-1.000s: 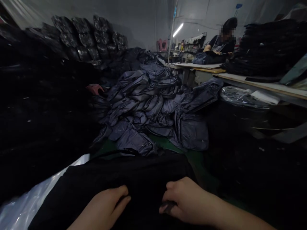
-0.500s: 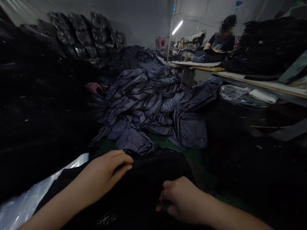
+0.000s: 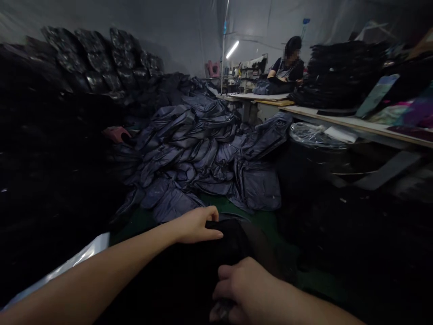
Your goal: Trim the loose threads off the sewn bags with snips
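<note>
A black garment (image 3: 189,275) lies spread in front of me. My left hand (image 3: 196,225) reaches out to its far edge, fingers curled and pinching the black cloth there. My right hand (image 3: 241,289) rests nearer to me on the same garment, fingers closed on a fold of it. A sheet of clear plastic (image 3: 72,262) shows under the garment's left side.
A big heap of grey-blue padded garments (image 3: 203,149) lies ahead on the green floor (image 3: 257,219). Black bagged bundles (image 3: 101,63) are stacked at the back left. At the right runs a long table (image 3: 355,122) bearing black stacks (image 3: 338,72); a person (image 3: 287,63) sits working there.
My left arm has stretched forward from beside the right hand to the garment's far edge. The right hand stays gripping near me. My view has swung a little to the right.
</note>
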Tool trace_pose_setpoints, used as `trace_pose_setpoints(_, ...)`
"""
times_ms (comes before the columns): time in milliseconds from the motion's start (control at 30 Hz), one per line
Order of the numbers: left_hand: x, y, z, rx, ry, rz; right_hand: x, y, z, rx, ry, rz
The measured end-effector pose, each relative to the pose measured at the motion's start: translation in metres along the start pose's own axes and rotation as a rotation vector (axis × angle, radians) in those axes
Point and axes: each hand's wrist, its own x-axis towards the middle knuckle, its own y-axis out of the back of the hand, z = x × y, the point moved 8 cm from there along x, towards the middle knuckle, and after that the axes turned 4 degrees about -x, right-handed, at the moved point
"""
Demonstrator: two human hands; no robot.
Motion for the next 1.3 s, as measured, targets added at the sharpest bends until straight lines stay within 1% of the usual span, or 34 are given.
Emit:
trace_pose_setpoints(33, -0.002, 0.006, -0.001, -0.087, 0.014, 0.014, -0.005, 0.009, 0.002, 0.033, 0.006, 0.06)
trace_pose_setpoints(67, -0.006, 0.015, 0.0, -0.154, 0.023, 0.045, -0.01, 0.021, 0.005, 0.082, 0.008, 0.146)
trace_pose_setpoints(100, -0.011, 0.029, 0.001, -0.198, 0.032, 0.096, -0.015, 0.037, 0.01, 0.142, 0.002, 0.257)
trace_pose_setpoints(167, -0.025, 0.068, 0.004, -0.232, 0.063, 0.258, -0.03, 0.074, 0.026, 0.269, -0.068, 0.552)
trace_pose_setpoints(200, -0.035, 0.091, 0.007, -0.244, 0.082, 0.367, -0.038, 0.092, 0.037, 0.325, -0.129, 0.7)
trace_pose_setpoints(233, -0.045, 0.115, 0.011, -0.256, 0.1, 0.484, -0.044, 0.106, 0.048, 0.381, -0.194, 0.822)
trace_pose_setpoints(267, -0.056, 0.136, 0.016, -0.281, 0.114, 0.592, -0.047, 0.118, 0.059, 0.441, -0.254, 0.909)
trace_pose_setpoints(300, -0.067, 0.153, 0.022, -0.314, 0.122, 0.689, -0.047, 0.127, 0.067, 0.507, -0.299, 0.956)
trace_pose_setpoints(333, -0.077, 0.167, 0.03, -0.352, 0.121, 0.765, -0.044, 0.134, 0.074, 0.58, -0.324, 0.979)
trace_pose_setpoints(400, -0.093, 0.181, 0.046, -0.434, 0.086, 0.876, -0.034, 0.151, 0.082, 0.715, -0.323, 1.018)
trace_pose_setpoints(500, -0.108, 0.184, 0.067, -0.545, -0.024, 1.015, -0.024, 0.179, 0.081, 0.784, -0.311, 1.101)
trace_pose_setpoints(600, -0.118, 0.178, 0.076, -0.642, -0.128, 1.159, -0.013, 0.205, 0.071, 0.735, -0.315, 1.082)
trace_pose_setpoints(667, -0.121, 0.172, 0.078, -0.718, -0.165, 1.226, -0.006, 0.223, 0.065, 0.633, -0.306, 1.093)
trace_pose_setpoints(733, -0.121, 0.166, 0.077, -0.819, -0.18, 1.26, -0.001, 0.243, 0.067, 0.487, -0.311, 1.141)
trace_pose_setpoints(800, -0.12, 0.159, 0.076, -0.913, -0.184, 1.282, 0.004, 0.258, 0.074, 0.334, -0.355, 1.175)
trace_pose_setpoints(867, -0.118, 0.152, 0.073, -0.993, -0.166, 1.291, 0.01, 0.266, 0.083, 0.201, -0.413, 1.175)
trace_pose_setpoints(900, -0.117, 0.148, 0.071, -1.029, -0.15, 1.298, 0.013, 0.267, 0.086, 0.155, -0.436, 1.161)
trace_pose_setpoints(967, -0.116, 0.14, 0.065, -1.092, -0.114, 1.306, 0.021, 0.26, 0.09, 0.133, -0.459, 1.098)
trace_pose_setpoints(1033, -0.116, 0.133, 0.056, -1.146, -0.076, 1.311, 0.031, 0.246, 0.09, 0.172, -0.449, 1.001)
trace_pose_setpoints(1133, -0.118, 0.128, 0.041, -1.188, -0.023, 1.31, 0.045, 0.223, 0.086, 0.294, -0.384, 0.885)
trace_pose_setpoints(1200, -0.12, 0.129, 0.033, -1.196, -0.013, 1.292, 0.053, 0.21, 0.088, 0.517, -0.324, 0.857)
trace_pose_setpoints(1300, -0.124, 0.131, 0.024, -1.214, 0.002, 1.237, 0.063, 0.19, 0.101, 0.999, -0.292, 0.824)
